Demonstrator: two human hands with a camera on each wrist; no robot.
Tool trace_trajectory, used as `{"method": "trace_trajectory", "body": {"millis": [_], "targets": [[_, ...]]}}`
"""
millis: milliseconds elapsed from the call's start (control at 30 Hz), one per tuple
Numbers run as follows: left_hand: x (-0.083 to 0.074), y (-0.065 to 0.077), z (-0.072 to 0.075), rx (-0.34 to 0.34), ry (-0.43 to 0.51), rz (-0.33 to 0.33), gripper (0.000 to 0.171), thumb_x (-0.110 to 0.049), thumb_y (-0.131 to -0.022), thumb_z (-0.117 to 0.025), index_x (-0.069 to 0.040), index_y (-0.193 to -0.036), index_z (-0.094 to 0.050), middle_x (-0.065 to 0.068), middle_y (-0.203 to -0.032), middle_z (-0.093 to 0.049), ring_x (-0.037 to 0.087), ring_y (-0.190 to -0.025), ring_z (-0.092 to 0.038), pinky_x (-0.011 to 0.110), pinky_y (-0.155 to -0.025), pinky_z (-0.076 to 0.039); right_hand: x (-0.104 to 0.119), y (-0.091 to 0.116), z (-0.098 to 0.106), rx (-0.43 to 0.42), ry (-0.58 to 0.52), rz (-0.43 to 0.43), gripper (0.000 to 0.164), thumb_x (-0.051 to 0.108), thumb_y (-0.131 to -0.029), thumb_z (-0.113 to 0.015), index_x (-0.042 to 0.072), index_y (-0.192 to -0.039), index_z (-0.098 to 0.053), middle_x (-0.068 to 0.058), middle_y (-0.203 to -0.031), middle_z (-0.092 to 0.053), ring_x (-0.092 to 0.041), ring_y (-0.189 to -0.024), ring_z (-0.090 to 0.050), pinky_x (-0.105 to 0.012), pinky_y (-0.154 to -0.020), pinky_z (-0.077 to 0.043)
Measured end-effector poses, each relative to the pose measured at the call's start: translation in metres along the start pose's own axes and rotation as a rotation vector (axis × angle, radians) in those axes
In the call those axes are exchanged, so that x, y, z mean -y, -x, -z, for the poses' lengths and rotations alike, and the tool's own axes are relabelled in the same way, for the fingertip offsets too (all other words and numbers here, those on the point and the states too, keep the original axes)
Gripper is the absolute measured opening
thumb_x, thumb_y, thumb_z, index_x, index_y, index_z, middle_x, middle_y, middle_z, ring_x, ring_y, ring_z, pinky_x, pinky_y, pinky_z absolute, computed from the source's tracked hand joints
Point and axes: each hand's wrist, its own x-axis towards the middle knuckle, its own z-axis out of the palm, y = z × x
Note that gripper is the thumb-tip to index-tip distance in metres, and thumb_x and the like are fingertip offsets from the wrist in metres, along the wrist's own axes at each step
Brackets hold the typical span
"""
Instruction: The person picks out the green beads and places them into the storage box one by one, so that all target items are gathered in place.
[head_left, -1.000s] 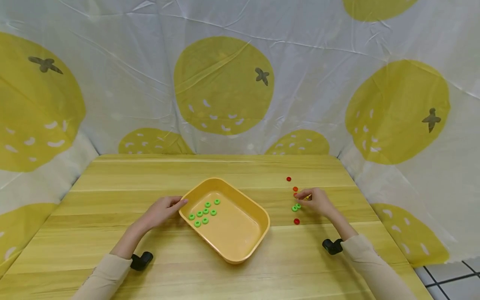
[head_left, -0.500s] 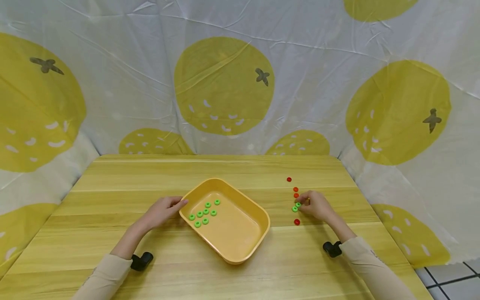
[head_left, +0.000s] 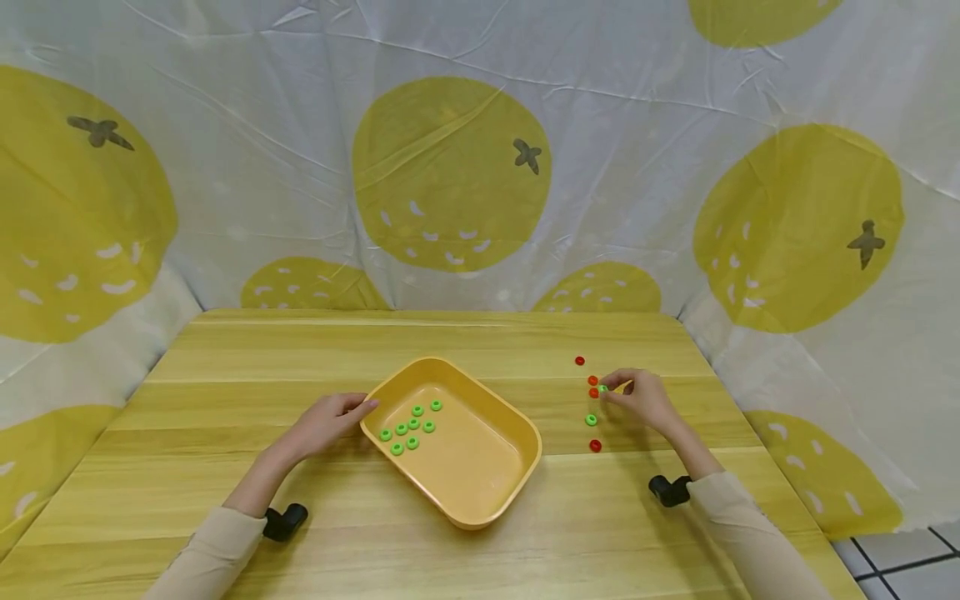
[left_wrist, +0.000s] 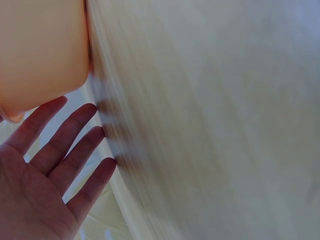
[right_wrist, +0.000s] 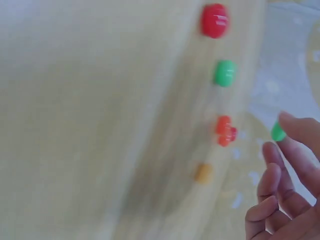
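Note:
My left hand (head_left: pixel 330 425) holds the left corner of a yellow-orange tray (head_left: pixel 498 510), its thumb over the rim. In the left wrist view the other fingers spread below the tray's outer wall, the index fingertip right at it. Several green beads (head_left: pixel 412 443) lie inside the tray's left part. My right hand (head_left: pixel 643 402) pinches a green bead (right_wrist: pixel 278 132) between thumb and index finger, above the table. Close by on the table are two orange beads (head_left: pixel 593 380), another green bead (head_left: pixel 591 420) and a red bead (head_left: pixel 596 446).
Another red bead (head_left: pixel 580 361) lies farther back. A yellow-orange bead (right_wrist: pixel 204 173) shows on the table in the right wrist view. The wooden table (head_left: pixel 300 358) ends at a fruit-printed curtain (head_left: pixel 465 287). A black wrist camera (head_left: pixel 285 522) sits below the left wrist.
My right hand has come down to the pair of green beads, pinched one and lifted it up and away, leaving one there. The left hand and tray stay put.

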Motion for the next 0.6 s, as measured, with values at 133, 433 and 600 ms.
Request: {"method": "trace_trajectory", "body": {"millis": [133,433,600], "targets": [[0.0,0.0,0.001,-0.003,-0.003,-0.007,0.04,-0.044,-0.099,-0.042,-0.013,-0.1,-0.067,0.0,-0.087,-0.068,0.014,-0.073,-0.053,0.026,-0.066,-0.039,0.005,-0.005,0.01,-0.066,-0.151,-0.022,0.026,0.02,-0.086,-0.069,0.002,-0.104,-0.069,-0.016,-0.096,-0.069,-0.01,-0.07,-0.057,-0.022,-0.061,-0.046],[-0.001,0.001,0.001,0.0,0.006,-0.024,0.039,-0.042,-0.099,-0.043,-0.011,-0.098,-0.067,0.003,-0.085,-0.067,0.018,-0.071,-0.052,0.026,-0.063,-0.038,0.026,-0.016,0.037,-0.076,-0.75,-0.24,0.031,0.028,-0.091,-0.062,0.01,-0.116,-0.062,0.019,-0.09,-0.061,-0.001,-0.076,-0.052,-0.018,-0.068,-0.044],[0.0,0.001,0.001,0.001,-0.001,-0.019,0.039,-0.042,-0.099,-0.042,-0.012,-0.1,-0.067,0.003,-0.088,-0.068,0.018,-0.075,-0.053,0.028,-0.067,-0.039,0.033,-0.024,0.049,-0.038,-1.147,-0.247,0.013,0.018,-0.094,-0.057,0.018,-0.104,-0.066,0.011,-0.095,-0.063,-0.005,-0.076,-0.052,-0.02,-0.067,-0.043]]}}
